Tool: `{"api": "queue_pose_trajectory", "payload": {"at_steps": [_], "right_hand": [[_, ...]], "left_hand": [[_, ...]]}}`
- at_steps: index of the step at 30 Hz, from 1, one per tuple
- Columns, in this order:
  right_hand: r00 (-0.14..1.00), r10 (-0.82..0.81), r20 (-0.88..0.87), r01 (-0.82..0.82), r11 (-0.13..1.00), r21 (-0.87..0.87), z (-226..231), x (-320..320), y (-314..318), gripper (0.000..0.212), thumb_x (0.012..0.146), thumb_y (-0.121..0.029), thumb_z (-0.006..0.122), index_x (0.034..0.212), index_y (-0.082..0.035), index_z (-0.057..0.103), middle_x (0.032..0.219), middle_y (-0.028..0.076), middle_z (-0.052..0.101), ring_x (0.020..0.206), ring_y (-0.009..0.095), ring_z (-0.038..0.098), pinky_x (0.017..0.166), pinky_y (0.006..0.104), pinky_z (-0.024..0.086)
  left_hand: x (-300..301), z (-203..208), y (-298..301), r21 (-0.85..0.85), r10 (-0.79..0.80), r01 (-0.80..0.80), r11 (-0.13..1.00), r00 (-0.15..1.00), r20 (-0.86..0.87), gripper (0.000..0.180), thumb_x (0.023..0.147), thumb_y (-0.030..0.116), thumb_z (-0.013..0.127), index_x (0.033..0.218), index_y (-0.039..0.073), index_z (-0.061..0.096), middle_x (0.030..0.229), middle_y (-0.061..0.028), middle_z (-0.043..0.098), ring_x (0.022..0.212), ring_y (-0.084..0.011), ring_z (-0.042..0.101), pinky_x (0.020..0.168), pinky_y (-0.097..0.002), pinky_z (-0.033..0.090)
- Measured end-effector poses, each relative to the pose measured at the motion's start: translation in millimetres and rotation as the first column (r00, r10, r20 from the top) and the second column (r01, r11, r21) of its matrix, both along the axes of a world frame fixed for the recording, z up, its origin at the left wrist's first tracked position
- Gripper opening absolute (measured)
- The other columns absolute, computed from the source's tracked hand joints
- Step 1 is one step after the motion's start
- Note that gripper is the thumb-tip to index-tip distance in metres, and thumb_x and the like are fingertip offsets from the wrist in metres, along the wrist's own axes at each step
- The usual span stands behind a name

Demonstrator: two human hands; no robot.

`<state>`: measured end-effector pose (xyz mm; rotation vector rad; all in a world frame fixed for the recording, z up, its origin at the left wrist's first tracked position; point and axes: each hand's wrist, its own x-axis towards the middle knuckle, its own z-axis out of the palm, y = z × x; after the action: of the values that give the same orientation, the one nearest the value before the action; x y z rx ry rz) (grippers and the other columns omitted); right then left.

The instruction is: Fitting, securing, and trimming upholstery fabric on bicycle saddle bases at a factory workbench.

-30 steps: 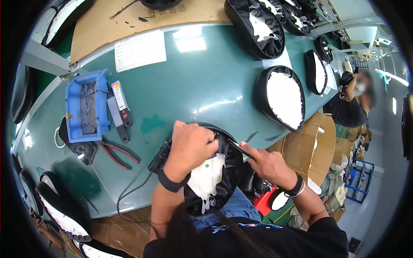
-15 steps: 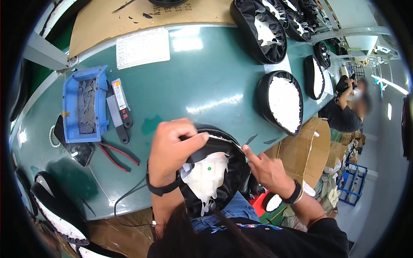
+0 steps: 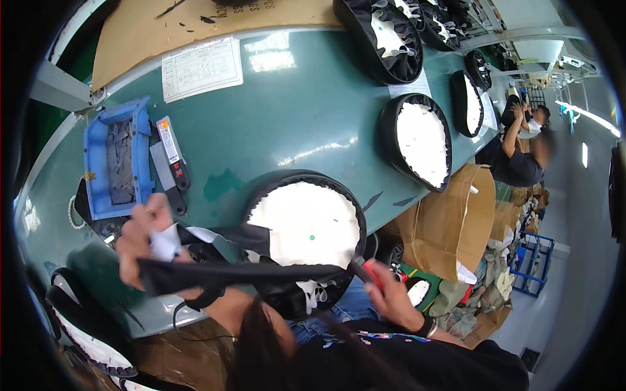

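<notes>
A rounded, black-rimmed piece with a white padded face point(image 3: 303, 218) lies at the table's near edge, partly over my lap. My left hand point(image 3: 143, 241), slightly blurred, is closed on a long black strip of sheet material point(image 3: 222, 272) with a pale underside. The strip stretches taut across the piece's lower part toward my right hand point(image 3: 394, 296). That hand is closed around a tool with a red handle point(image 3: 373, 274) and a dark front end, at the piece's right rim. What kind of tool it is does not show. Below the strip, ragged white edges show against black covering.
To the left are a blue bin point(image 3: 98, 166) of grey scraps and two box cutters point(image 3: 173, 159). A paper sheet point(image 3: 202, 68) lies behind. Similar padded pieces point(image 3: 424, 143) stand at the right, near a cardboard box point(image 3: 450, 221). Co-workers point(image 3: 518, 156) sit farther off.
My left hand has swung left, drawing the black strip out from the piece. More of the white face is uncovered. My right hand has moved slightly down, and its red-handled tool now shows.
</notes>
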<state>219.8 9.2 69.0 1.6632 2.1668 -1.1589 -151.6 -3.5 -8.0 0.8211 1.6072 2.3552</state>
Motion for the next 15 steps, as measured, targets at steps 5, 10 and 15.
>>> {"api": "queue_pose_trajectory", "payload": {"at_steps": [5, 10, 15], "right_hand": [[0.98, 0.045, -0.194, 0.014, 0.956, 0.292, -50.3, -40.1, 73.0, 0.084, 0.084, -0.025, 0.069, 0.144, 0.003, 0.018, 0.139, 0.022, 0.036, 0.123, 0.032, 0.047, 0.1, 0.0378, 0.04], [0.815, 0.323, -0.48, -0.316, 0.944, 0.099, -62.7, -68.4, 161.6, 0.073, 0.085, -0.022, 0.064, 0.143, -0.004, 0.025, 0.135, 0.025, 0.044, 0.123, 0.041, 0.047, 0.103, 0.0409, 0.038], [0.607, 0.573, -0.55, -0.619, 0.775, 0.124, -63.8, -125.6, 174.9, 0.063, 0.086, -0.024, 0.063, 0.14, -0.011, 0.033, 0.13, 0.021, 0.052, 0.113, 0.04, 0.053, 0.092, 0.0442, 0.045]], "left_hand": [[25.6, 47.2, -12.0, -0.771, -0.021, -0.369, 0.519, 0.896, -0.444, 0.025, 0.083, 0.012, 0.065, 0.106, 0.002, 0.063, 0.107, -0.0128, 0.06, 0.106, -0.0268, 0.055, 0.098, -0.0387, 0.038], [82.3, 62.2, -16.5, -0.741, -0.272, 0.194, 0.643, 0.962, 0.016, 0.032, 0.083, 0.017, 0.068, 0.111, 0.004, 0.061, 0.102, -0.0115, 0.064, 0.088, -0.0275, 0.061, 0.079, -0.0346, 0.048], [184.5, 16.3, 14.1, -0.848, -0.591, 0.172, 0.502, 0.784, -0.191, 0.024, 0.074, 0.024, 0.075, 0.089, 0.006, 0.067, 0.076, -0.0056, 0.062, 0.075, -0.0218, 0.054, 0.072, -0.0379, 0.037]]}}
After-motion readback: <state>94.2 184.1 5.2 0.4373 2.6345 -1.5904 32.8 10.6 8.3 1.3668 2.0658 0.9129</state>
